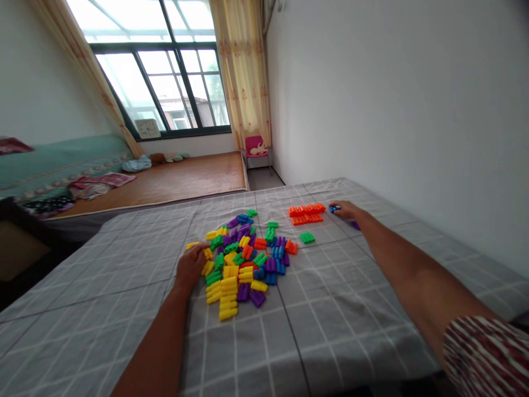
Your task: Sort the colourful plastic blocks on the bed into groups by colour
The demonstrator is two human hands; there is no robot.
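Note:
A pile of plastic building blocks (231, 259) in yellow, green, purple, blue and orange lies on a grey checked cloth. My left hand (192, 267) rests at the pile's left edge, fingers bent over yellow blocks (209, 268); a small orange patch shows at its fingers, but what it grips is unclear. Far to the right, my right hand (347, 210) pinches a blue block (334, 208) just beside the orange blocks (306, 214), which are joined in two rows. A purple block (355, 225) is partly hidden by my right wrist. A green block (307, 237) lies between the pile and the orange rows.
The grey checked cloth (330, 331) covers the broad surface under the blocks. A white wall (392, 110) runs along the right. Beyond stand a bed with a brown mat (198, 175), a pink chair (254, 144) and a window with a square clock (147, 128) on its sill.

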